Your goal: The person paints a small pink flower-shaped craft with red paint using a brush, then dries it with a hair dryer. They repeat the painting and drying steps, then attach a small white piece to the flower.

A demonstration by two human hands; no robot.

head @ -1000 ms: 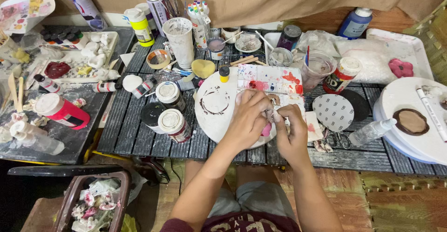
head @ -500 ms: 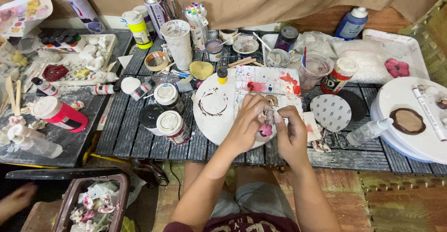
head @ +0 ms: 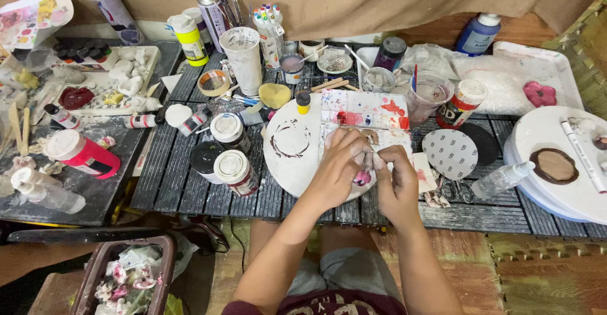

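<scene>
Fingers of both hands pinch small pink piece over white plate. Wet paint could smear; tight squeeze might snap piece.

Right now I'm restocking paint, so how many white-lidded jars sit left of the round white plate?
3: one jar at the back, one jar in front, a dark jar between; others may be hidden in the clutter.
</scene>
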